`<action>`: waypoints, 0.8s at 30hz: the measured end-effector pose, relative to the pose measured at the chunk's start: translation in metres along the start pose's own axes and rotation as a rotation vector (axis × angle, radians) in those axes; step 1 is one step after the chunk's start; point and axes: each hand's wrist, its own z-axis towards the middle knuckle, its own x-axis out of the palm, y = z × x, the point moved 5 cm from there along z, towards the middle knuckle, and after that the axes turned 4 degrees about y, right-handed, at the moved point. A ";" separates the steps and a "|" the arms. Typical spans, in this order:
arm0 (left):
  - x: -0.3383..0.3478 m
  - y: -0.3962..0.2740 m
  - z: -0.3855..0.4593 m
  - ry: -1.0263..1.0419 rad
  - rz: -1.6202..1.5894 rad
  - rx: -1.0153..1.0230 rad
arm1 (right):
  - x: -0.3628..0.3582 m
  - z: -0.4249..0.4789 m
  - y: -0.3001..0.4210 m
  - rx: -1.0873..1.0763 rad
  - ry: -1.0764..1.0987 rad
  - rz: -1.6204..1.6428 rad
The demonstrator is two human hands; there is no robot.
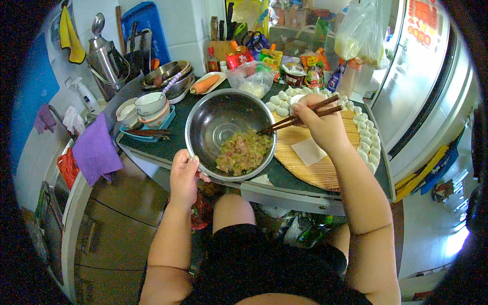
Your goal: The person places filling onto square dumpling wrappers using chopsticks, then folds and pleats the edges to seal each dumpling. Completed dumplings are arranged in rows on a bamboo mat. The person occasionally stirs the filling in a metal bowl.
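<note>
My left hand grips the near left rim of a stainless steel mixing bowl, thumb over the edge. Inside it, a mound of minced filling flecked with green lies toward the near right side. With my right hand I hold a pair of dark wooden chopsticks; their tips reach over the bowl's right rim to the filling. Below that hand, a square dough wrapper lies on a round slatted bamboo mat. Folded dumplings line the mat's far and right edges. A small white dish is partly hidden behind my right hand.
A blue tray with stacked bowls and chopsticks stands left. Behind the mixing bowl are a carrot on a plate, a plastic bag and several seasoning pouches. Plastic bags hang at back right. The counter's edge runs before me.
</note>
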 end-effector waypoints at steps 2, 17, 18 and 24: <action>-0.001 0.001 0.000 -0.003 0.000 -0.001 | -0.003 0.002 -0.004 -0.005 0.035 0.040; 0.006 -0.002 -0.007 -0.084 -0.028 -0.002 | -0.014 -0.041 0.030 -0.224 0.106 -0.439; 0.008 -0.004 -0.006 -0.082 -0.024 -0.001 | -0.012 -0.044 0.031 -0.218 0.111 -0.436; 0.006 -0.003 -0.006 -0.095 0.000 -0.006 | -0.003 -0.049 0.035 -0.484 0.089 -0.300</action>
